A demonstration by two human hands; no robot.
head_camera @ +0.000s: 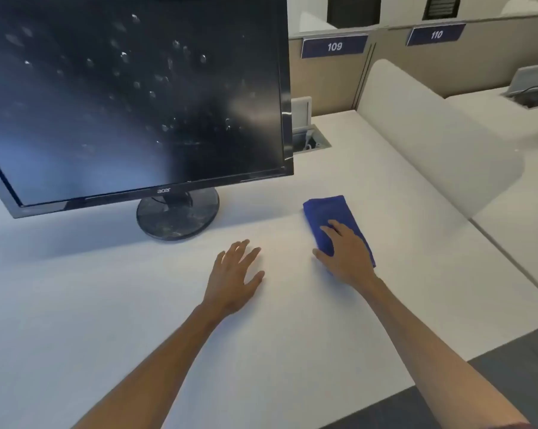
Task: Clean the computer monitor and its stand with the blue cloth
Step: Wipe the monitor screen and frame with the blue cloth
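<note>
Resting on the white counter (106,305), the folded blue cloth (326,212) lies right of the monitor (131,94) and its round stand (177,219). The right hand (343,255) covers the cloth's near end, its grip curled around the edge. The left hand (235,278) lies flat beside it, fingers spread, holding nothing.

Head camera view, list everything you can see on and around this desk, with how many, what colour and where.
monitor: one, black, screen spotted, desk left
stand: one, black round base, dusty, under the monitor
blue cloth: one, folded, on the desk right of the stand
desk: one, white
cable port: one, grey, behind the monitor's right edge
divider: one, cream, right
number signs: two, blue, 109 and 110, rear partition
left hand: one, flat on the desk
right hand: one, resting on the cloth
</note>
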